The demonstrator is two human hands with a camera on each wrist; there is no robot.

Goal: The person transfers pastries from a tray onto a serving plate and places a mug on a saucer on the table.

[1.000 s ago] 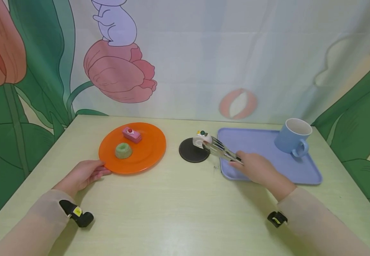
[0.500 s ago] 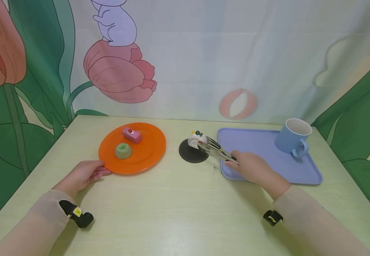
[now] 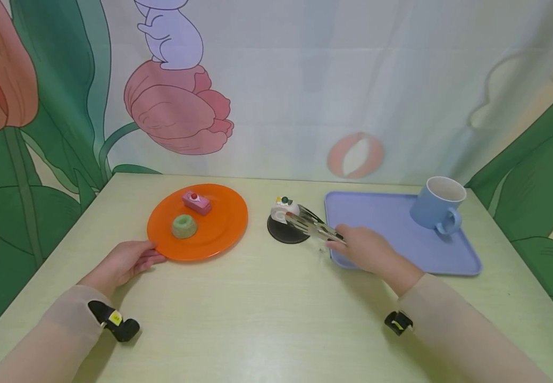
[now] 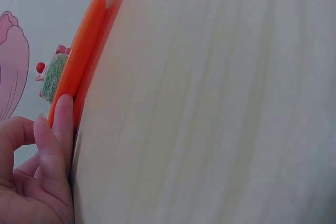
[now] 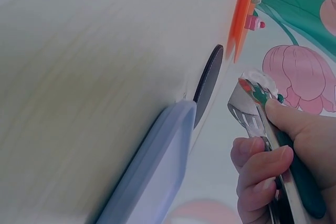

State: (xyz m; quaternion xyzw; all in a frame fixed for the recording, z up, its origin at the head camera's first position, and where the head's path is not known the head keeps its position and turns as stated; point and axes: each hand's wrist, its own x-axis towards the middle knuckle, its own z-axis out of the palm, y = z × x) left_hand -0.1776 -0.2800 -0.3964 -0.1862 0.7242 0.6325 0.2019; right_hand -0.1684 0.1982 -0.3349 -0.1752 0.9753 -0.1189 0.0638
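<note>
Right hand (image 3: 365,247): wrapped around silver fork-tined metal tongs (image 3: 324,232) with dark green handle. Joined pair or two loose forks: can't tell.
Grip, right: narrow, with small white toy cake with green and yellow toppings (image 3: 278,214) pinched between tines.
White cake: held up over flat round black disc (image 3: 282,233); seen clear of disc in right wrist view.
Left hand (image 3: 128,260): gripping near-left rim of round glossy orange plate (image 3: 224,223).
Orange plate: on pale wood-grain table (image 3: 238,319), left of disc. Carrying pink rectangular toy cake with red ball on top (image 3: 197,202) toward far side, pale green ring-shaped toy cake (image 3: 184,226) nearer; not touching each other.
Periwinkle-blue rectangular tray (image 3: 377,213): right of disc, partly covered by right hand in head view.
Light blue mug (image 3: 434,205): upright at tray's far right corner, handle pointing near-right.
Wrists: one small black device (image 3: 120,327) at each, beside beige sleeves (image 3: 468,324).
Backdrop: pale cloth (image 3: 276,85) printed with tulips, green leaves.
</note>
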